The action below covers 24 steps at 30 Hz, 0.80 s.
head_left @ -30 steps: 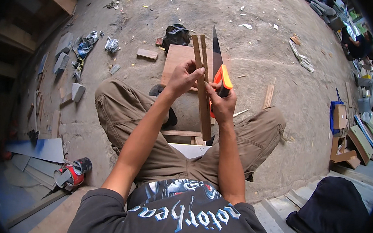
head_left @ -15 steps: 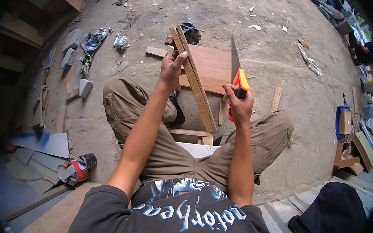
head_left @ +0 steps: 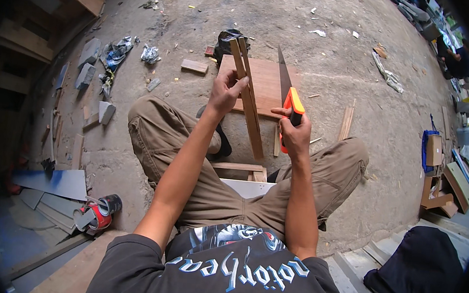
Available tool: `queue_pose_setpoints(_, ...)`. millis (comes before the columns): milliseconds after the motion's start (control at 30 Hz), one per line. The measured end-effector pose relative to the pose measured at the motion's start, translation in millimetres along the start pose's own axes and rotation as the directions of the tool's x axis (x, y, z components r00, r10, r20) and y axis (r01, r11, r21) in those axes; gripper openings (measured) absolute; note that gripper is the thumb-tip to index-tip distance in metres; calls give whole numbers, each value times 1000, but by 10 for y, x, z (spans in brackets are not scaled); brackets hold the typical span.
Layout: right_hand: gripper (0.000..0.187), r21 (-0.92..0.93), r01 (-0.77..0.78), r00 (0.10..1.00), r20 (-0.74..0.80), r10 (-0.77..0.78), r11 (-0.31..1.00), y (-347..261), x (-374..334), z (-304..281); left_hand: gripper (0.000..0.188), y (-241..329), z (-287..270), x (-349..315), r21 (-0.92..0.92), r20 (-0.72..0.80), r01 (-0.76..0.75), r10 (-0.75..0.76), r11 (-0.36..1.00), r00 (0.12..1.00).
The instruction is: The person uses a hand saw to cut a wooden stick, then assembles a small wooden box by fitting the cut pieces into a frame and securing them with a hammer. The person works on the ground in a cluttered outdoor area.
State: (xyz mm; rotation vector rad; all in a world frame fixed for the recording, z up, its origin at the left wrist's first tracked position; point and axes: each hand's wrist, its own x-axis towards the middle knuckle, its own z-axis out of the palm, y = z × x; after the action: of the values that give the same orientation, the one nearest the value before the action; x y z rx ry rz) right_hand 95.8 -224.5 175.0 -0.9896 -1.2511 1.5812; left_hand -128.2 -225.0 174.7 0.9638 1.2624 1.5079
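My left hand [head_left: 227, 92] is closed around a pair of narrow wooden strips [head_left: 252, 123], held tilted in the air with their far ends slightly apart. In my right hand [head_left: 294, 134] is a handsaw [head_left: 290, 104] with an orange and black handle; its grey blade points up and away, to the right of the strips and not touching them. My right index finger reaches along the handle toward the left. Beyond and below both hands lies a reddish-brown wooden board [head_left: 271, 83], partly hidden by the strips and the saw.
A small wood block [head_left: 194, 66] and a black plastic bag [head_left: 230, 41] lie near the board. Between my legs stands a low wooden frame [head_left: 238, 167]. Grey bricks [head_left: 86, 76] are at left, paint cans [head_left: 109, 205] at lower left, a dark cloth bag [head_left: 415, 277] at lower right. Another person [head_left: 458, 60] sits far right.
The strips have swung more upright, turned to another face, and their far ends moved right. My left hand shifted right and slightly nearer; the saw moved left, closer to the strips.
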Motion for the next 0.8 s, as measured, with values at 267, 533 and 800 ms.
queue_pose_setpoints(267,13,-30,43,998,-39,-44,999,-43,-9,2,29,-28,3,-70,50,226,-24,12,998,974)
queue_pose_setpoints(533,20,43,254,964,-88,-250,966,-24,-32,56,34,-24,175,-168,340,340,-298,180,892,923)
queue_pose_setpoints(800,31,-46,423,890,-169,-424,905,-262,-158,185,40,92,606,-404,633,225,-531,522,564,823)
